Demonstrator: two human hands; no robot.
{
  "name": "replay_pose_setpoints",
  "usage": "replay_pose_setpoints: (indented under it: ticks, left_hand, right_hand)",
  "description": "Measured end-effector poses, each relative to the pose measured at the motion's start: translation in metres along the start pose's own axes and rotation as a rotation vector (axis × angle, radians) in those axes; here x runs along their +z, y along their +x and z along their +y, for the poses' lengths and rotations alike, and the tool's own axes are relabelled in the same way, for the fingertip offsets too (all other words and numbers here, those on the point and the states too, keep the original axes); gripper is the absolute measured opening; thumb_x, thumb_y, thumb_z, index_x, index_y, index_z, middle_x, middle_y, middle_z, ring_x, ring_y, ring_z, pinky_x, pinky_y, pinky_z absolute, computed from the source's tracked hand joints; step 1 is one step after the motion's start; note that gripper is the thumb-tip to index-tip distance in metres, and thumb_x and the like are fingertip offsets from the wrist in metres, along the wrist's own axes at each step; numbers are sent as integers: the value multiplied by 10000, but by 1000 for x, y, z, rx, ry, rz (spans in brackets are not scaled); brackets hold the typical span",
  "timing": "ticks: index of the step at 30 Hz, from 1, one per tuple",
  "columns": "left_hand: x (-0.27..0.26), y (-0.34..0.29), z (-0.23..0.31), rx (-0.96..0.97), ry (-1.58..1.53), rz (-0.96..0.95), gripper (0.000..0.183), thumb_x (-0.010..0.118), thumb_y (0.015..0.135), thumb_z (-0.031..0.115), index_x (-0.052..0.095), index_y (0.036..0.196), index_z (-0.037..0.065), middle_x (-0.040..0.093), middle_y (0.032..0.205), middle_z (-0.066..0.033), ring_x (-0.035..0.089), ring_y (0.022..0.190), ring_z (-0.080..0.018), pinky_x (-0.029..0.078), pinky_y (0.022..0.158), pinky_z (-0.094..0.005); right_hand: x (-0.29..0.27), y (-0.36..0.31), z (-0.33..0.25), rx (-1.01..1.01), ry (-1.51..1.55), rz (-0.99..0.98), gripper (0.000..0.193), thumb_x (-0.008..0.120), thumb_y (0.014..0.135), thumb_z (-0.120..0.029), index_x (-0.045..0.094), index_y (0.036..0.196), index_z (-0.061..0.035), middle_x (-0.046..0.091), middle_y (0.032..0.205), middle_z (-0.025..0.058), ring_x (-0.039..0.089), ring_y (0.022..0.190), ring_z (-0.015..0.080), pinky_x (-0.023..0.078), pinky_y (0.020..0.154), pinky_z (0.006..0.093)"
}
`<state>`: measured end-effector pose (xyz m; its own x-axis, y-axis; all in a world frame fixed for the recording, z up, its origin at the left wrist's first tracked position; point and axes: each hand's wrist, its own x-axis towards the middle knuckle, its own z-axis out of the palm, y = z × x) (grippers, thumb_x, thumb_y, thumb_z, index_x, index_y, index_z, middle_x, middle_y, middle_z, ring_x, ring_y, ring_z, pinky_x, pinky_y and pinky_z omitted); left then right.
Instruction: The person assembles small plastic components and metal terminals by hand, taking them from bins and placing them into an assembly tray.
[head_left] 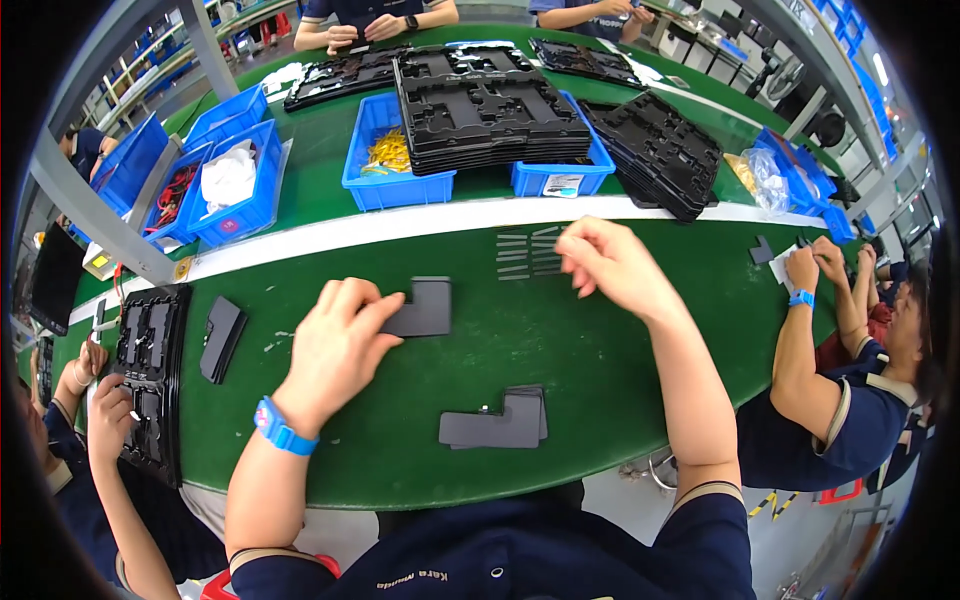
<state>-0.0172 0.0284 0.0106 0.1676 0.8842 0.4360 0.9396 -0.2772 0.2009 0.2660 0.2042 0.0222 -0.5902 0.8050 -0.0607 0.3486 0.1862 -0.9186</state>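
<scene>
Head view: the left hand (pixel 335 345) lies on the green tabletop (pixel 600 370), fingers (pixel 375 305) loosely curled and pressing the edge of a dark L-shaped sheet (pixel 425 308). The right hand (pixel 605 262) hovers just beside a row of thin grey strips (pixel 528 254), fingers pinched nearly closed; whether they hold a strip cannot be made out. A stack of similar sheets (pixel 497 424) lies near the front edge. Black trays (pixel 490 105) cover much of two blue bins (pixel 385 178). Co-workers' hands are partly cut off at the rim.
</scene>
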Motion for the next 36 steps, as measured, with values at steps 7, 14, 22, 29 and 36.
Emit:
replay_pose_setpoints:
  ticks: [7,14,22,29,36]
  left_hand:
    - [0,7,0,7,20,47,460,826,631,144,648,1053,104,588,983,-76,584,904,-288,493,752,-390]
    - [5,-9,59,362,-353,-353,615,794,696,445,620,1205,147,574,936,-31,585,860,-237,505,733,-354]
    - [3,-16,56,348,-395,-365,592,781,735,279,565,1260,107,552,964,-51,573,876,-244,509,776,-348]
    - [1,-15,51,305,-460,-336,592,783,753,200,557,1291,99,534,1005,-67,552,896,-249,506,772,-347]
    - [-1,-9,37,156,-316,-232,612,799,691,77,596,1268,73,510,1042,-85,514,942,-281,501,759,-347]
  right_hand:
    - [-31,-1,13,88,-521,13,149,746,800,-164,676,848,-41,690,784,73,663,716,202,523,684,350]
    - [-26,-6,14,88,-593,-133,129,769,735,-174,713,806,-82,713,787,81,697,780,249,539,726,365]
    - [8,-20,-2,-223,-657,-260,131,701,833,-122,612,859,-31,623,868,89,626,808,265,508,724,365]
    - [22,-14,-5,-274,-369,-189,131,646,913,-100,543,943,-26,594,884,96,602,807,235,499,737,346]
    - [39,-12,1,-331,-122,-211,143,598,928,-15,637,1065,-22,607,897,58,612,781,141,514,687,283]
